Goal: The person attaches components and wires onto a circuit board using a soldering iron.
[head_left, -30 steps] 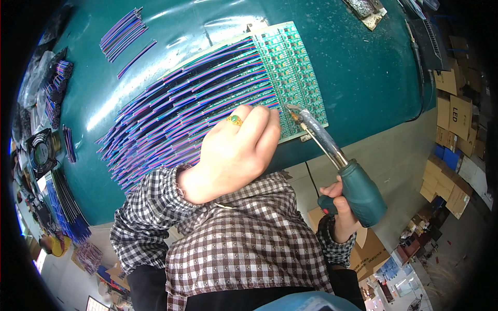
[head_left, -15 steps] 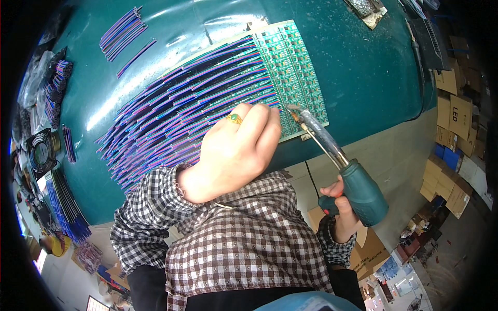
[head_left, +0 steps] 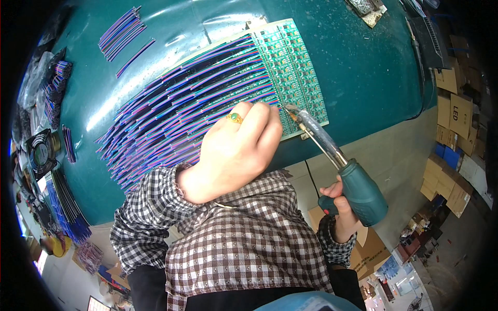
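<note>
A green circuit board panel (head_left: 293,67) lies on the table, with rows of multicoloured wire strips (head_left: 171,111) fanning out leftward from its left part. My left hand (head_left: 241,142), wearing a ring with a green stone, is closed over the wire ends at the panel's near edge. Its fingertips are turned down and hidden, so what they pinch cannot be made out. In my right hand (head_left: 345,212) is a green soldering gun (head_left: 364,194) with a metal barrel. Its tip reaches the board just beside my left fingers.
The table (head_left: 363,78) has a green top. A wire bundle (head_left: 120,33) and a single strip (head_left: 136,58) lie at the far left. Near the left edge stands a small black fan (head_left: 42,154). A dirty metal block (head_left: 369,11) sits far right, with cardboard boxes (head_left: 459,116) beyond the table.
The soldering gun has shifted very slightly left, its tip closer to my left fingers. My left hand and the panel have hardly moved.
</note>
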`<state>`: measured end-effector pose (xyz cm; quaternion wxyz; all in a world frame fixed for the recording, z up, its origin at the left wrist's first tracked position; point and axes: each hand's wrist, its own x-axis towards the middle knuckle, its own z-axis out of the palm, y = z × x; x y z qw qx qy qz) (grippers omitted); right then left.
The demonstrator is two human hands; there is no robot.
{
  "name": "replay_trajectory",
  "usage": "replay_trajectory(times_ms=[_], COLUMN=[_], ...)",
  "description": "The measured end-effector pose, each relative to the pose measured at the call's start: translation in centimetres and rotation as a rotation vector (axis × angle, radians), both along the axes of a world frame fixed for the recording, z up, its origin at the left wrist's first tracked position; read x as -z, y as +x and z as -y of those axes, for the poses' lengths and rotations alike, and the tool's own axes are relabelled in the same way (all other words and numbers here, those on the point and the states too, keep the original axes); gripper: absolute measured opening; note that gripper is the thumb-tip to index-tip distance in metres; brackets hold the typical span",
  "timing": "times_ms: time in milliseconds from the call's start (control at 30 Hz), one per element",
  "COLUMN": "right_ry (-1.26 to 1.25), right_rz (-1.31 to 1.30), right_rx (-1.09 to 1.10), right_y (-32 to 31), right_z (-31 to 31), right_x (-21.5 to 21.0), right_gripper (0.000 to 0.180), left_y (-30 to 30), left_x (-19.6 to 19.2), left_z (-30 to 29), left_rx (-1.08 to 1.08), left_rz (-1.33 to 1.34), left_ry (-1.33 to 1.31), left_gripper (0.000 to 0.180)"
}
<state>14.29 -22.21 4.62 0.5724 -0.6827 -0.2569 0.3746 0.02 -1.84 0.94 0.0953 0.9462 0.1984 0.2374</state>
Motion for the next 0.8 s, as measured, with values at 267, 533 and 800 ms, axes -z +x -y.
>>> replay_trajectory(times_ms=[267,533,800], right_ry=[0.01,-0.006,0.011], right_rz=[-0.005,0.019,0.012], right_rx=[-0.03,-0.02,0.039], right_y=[0.07,-0.07,-0.14], right_z=[0.04,-0.2,-0.02], right_x=[0.15,0.01,0.04], right_gripper=[0.047,0.047,0.049], left_y=[0.01,0.04,0.01], left_x=[-0.08,0.04,-0.03], left_z=[-0.09,-0.01,-0.02], left_rx=[0.01,0.005,0.007], left_rz=[0.005,0.006,0.008], left_ry=[-0.013,-0.014,-0.015], left_gripper=[0.032,0.032,0.032])
